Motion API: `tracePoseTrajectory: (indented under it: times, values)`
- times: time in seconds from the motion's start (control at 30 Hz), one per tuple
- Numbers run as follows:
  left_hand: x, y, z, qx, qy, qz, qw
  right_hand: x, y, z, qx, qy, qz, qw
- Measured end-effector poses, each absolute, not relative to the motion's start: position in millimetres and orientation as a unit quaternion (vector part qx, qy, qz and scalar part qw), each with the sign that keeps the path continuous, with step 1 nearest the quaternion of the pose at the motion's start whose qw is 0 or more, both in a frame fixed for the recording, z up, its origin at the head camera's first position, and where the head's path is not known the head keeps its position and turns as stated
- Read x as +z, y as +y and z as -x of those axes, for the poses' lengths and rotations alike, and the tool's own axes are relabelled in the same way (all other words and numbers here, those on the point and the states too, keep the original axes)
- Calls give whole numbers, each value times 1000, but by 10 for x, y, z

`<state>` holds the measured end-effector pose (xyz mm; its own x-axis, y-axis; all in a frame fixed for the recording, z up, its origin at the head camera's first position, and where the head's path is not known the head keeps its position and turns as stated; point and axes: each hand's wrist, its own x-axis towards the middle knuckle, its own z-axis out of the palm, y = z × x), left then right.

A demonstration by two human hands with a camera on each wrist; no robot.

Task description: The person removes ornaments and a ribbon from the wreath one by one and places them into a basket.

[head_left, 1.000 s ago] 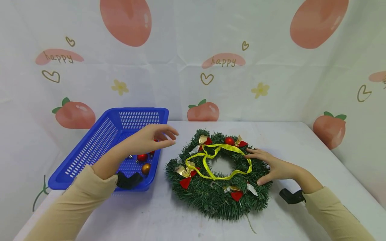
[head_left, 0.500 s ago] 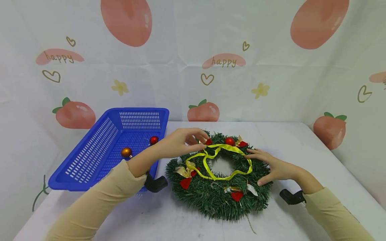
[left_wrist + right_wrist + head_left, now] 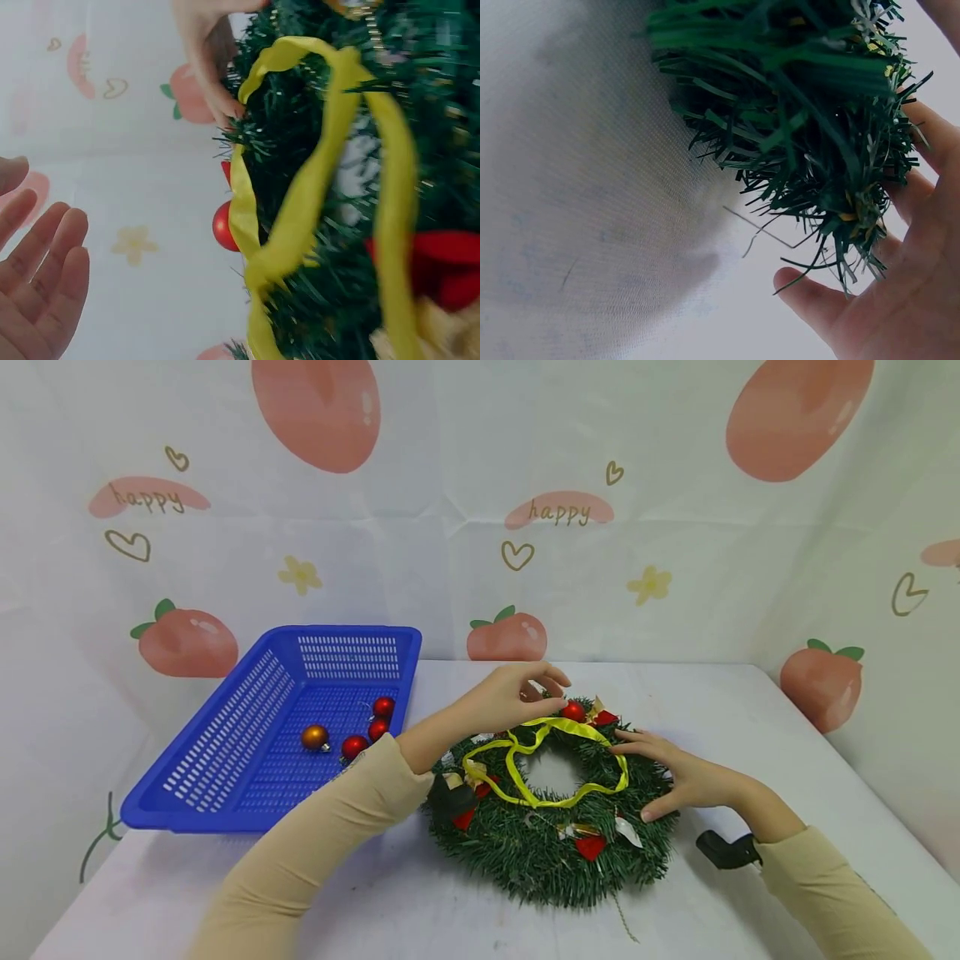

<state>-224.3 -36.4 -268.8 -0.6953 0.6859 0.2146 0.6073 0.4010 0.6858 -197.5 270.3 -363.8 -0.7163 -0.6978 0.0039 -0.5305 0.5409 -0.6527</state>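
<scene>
A green tinsel wreath (image 3: 525,864) lies on the white table, with red and gold bows (image 3: 590,847) and a loop of yellow ribbon (image 3: 566,724) across it. My left hand (image 3: 506,697) hovers over the wreath's far left side, fingers loosely bent beside a red ball (image 3: 573,711). In the left wrist view, nothing shows between the left hand's (image 3: 45,277) fingers. My right hand (image 3: 686,781) touches the wreath's right side with spread fingers. The right wrist view shows the right hand's (image 3: 907,247) fingers partly hidden by the wreath's needles (image 3: 802,135), the thumb apart.
To the left stands a blue slotted basket (image 3: 161,817). Inside are an orange-gold ball (image 3: 314,737) and several red balls (image 3: 354,746). A white cloth wall (image 3: 420,568) with peach prints rises behind the table. A thin chain (image 3: 625,920) trails from the wreath's front.
My left hand has moved right from above the basket to the far side of the wreath, uncovering the balls in the basket. My right hand stays at the wreath's right side.
</scene>
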Motion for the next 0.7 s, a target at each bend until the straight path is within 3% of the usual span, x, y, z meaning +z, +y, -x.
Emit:
tracePoseTrajectory:
  times: [0.7]
  values:
    - [-2908,139,2642,391,861,-318,67,-3634,2703,1975,-320,870,353,127]
